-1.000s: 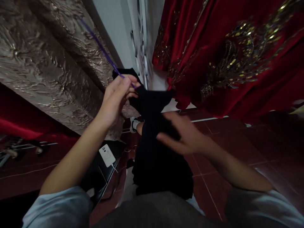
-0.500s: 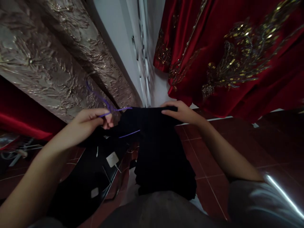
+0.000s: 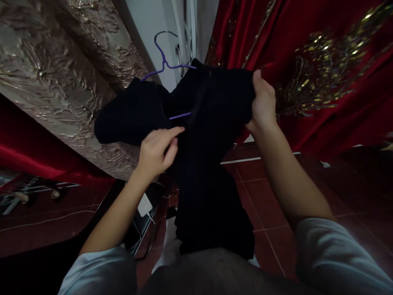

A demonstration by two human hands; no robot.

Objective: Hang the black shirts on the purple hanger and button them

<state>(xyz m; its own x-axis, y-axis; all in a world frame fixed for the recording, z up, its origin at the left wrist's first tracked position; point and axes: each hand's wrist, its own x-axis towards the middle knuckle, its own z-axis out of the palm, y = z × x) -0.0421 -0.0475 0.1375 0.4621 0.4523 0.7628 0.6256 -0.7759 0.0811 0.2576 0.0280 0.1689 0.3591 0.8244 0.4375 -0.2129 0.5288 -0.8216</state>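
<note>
A dark navy garment (image 3: 227, 96) with an open front hangs on a thin purple hanger (image 3: 164, 61). The hanger's hook points up toward the white wall, and its lower bar shows across the garment's opening. My right hand (image 3: 264, 102) grips the garment at its right shoulder end, the fingers mostly hidden behind the cloth. At the front edge of the opening, below the bar, my left hand (image 3: 158, 151) is closed on the cloth with the index finger reaching forward. More dark cloth (image 3: 211, 213) lies over my lap, and its border with the garment is hard to see.
Beige textured fabric with shiny threads (image 3: 76, 82) hangs on the left. To the right hangs red satin with gold sequins (image 3: 322, 82). A white charger (image 3: 144, 205) with a cable lies on a black surface at lower left. Reddish floor tiles (image 3: 254, 192) lie below.
My left hand has let go of the hanger and moved right and down onto the garment. My right hand has shifted right and up. Garment and hanger are raised and spread out.
</note>
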